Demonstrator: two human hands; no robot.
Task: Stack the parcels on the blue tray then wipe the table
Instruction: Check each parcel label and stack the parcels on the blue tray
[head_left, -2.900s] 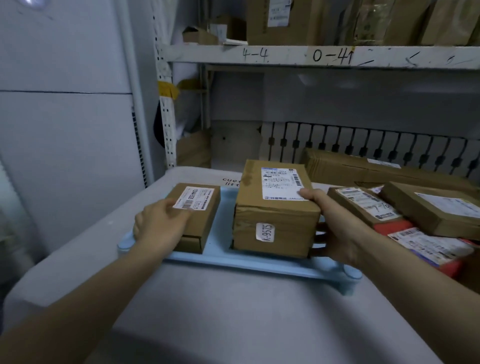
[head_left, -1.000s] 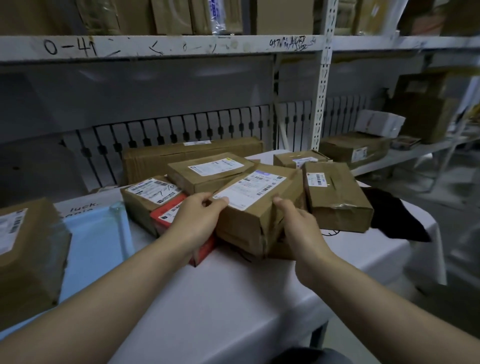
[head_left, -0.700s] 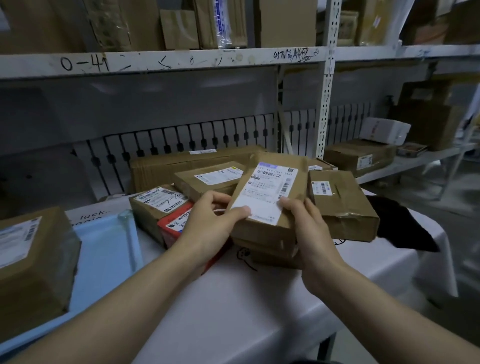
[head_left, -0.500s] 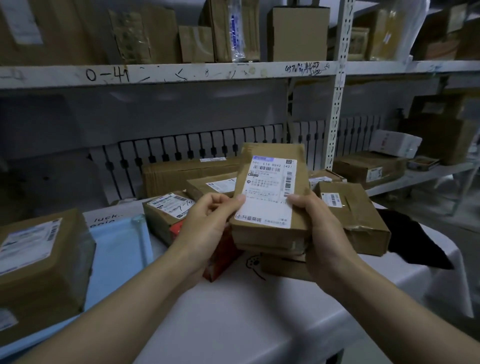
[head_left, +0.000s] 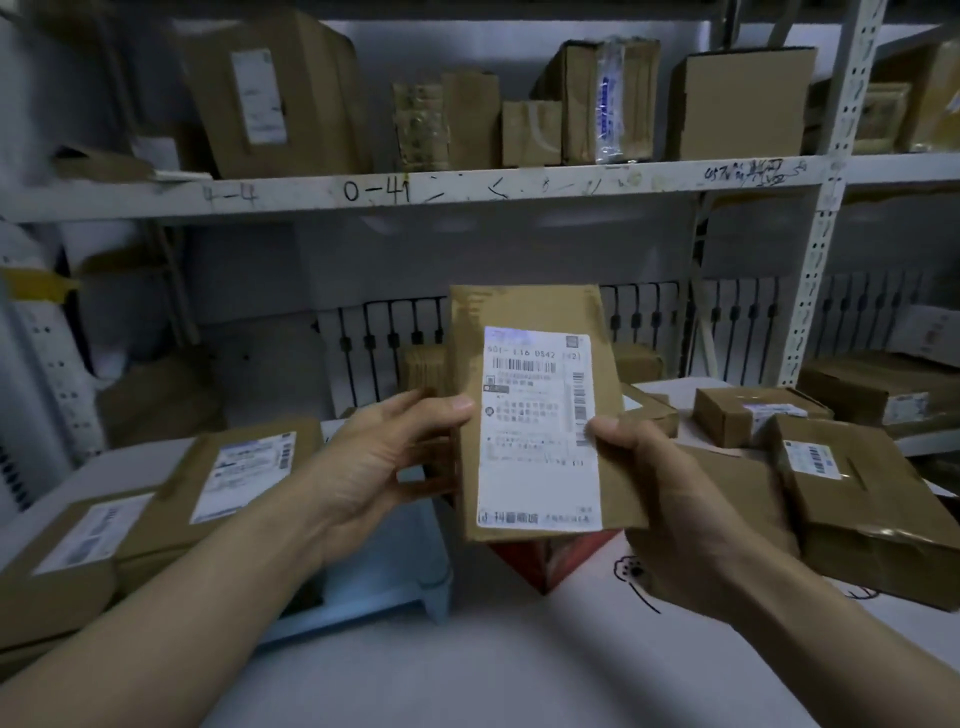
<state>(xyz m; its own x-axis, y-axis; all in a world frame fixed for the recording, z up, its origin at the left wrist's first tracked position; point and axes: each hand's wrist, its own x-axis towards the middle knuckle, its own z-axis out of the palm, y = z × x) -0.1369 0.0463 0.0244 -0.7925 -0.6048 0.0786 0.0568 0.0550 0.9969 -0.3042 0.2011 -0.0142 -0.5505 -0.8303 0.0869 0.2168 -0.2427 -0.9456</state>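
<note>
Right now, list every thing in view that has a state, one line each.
left hand: grips the held parcel's left edge.
right hand: grips its right edge.
held parcel: lifted off the table, upright, label facing the camera.
blue tray: on the table, carrying two parcels.
two parcels: lying flat on the tray, labels up.
taped parcel: sealed, resting on the table at right.
red parcel: on the table, partly hidden behind the held parcel.

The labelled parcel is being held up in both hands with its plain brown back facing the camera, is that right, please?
Not quite. Both the left hand and right hand do hold the labelled parcel up, but the head view shows its white shipping label facing the camera, not its plain back.
</note>
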